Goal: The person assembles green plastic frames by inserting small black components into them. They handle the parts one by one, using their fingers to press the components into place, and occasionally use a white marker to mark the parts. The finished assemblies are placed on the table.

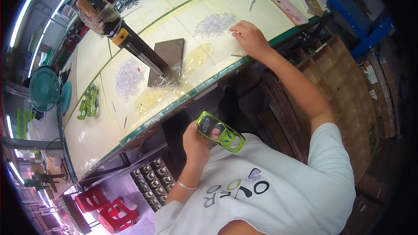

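The left hand point(196, 142) grips a green toy car shell point(221, 132), likely light, stiff, slick, best held by its sides; the right hand point(251, 39), half-curled, contents unclear, is beside clear bits point(213, 24) near the bench's point(98, 137) front edge.

**Finish check: gloss vs matt**

Smooth gloss is seen on the lime-green car-shaped shell point(226, 137); metal or plastic can't be told. Shiny, clear plastic look is shown by the heap of small transparent pieces point(215, 25). Matt, creased cloth: white short-sleeved T-shirt point(296, 178). Smooth moulded plastic: red stools point(117, 215).
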`<action>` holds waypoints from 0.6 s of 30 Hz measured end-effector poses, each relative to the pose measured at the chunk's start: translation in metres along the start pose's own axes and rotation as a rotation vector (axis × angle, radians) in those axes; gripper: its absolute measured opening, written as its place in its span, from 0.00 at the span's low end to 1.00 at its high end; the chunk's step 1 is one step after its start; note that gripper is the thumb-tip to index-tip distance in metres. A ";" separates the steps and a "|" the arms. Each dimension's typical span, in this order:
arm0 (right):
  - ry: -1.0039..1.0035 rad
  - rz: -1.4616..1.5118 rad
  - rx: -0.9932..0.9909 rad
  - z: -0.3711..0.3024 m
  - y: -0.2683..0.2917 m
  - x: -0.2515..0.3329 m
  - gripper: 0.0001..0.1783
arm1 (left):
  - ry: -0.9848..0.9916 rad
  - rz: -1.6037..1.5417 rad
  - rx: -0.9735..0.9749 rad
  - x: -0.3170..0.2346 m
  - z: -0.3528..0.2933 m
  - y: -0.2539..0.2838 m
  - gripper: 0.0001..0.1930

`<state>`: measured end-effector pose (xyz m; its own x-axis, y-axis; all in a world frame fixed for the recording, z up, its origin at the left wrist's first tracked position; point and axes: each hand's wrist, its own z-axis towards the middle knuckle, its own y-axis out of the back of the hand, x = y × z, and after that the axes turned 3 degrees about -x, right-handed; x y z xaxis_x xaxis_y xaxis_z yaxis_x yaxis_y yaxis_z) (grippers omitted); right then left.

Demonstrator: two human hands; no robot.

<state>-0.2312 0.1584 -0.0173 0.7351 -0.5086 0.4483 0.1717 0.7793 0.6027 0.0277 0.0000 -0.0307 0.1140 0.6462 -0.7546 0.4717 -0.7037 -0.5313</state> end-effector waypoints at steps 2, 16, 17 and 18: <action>-0.005 -0.014 0.092 0.011 -0.006 -0.020 0.07 | -0.001 0.011 -0.014 0.001 -0.004 0.004 0.15; -0.378 0.363 0.046 0.012 -0.009 -0.029 0.07 | -0.040 0.038 -0.037 -0.006 -0.008 0.022 0.14; -0.450 0.523 0.058 0.011 -0.008 -0.027 0.07 | -0.046 0.043 -0.030 -0.007 -0.009 0.021 0.14; -0.525 0.682 0.071 0.011 -0.007 -0.024 0.07 | -0.052 0.047 -0.022 -0.008 -0.009 0.020 0.14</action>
<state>-0.2575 0.1610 -0.0247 0.2611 -0.0556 0.9637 -0.2510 0.9601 0.1234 0.0437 -0.0166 -0.0315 0.0915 0.5959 -0.7979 0.4865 -0.7258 -0.4863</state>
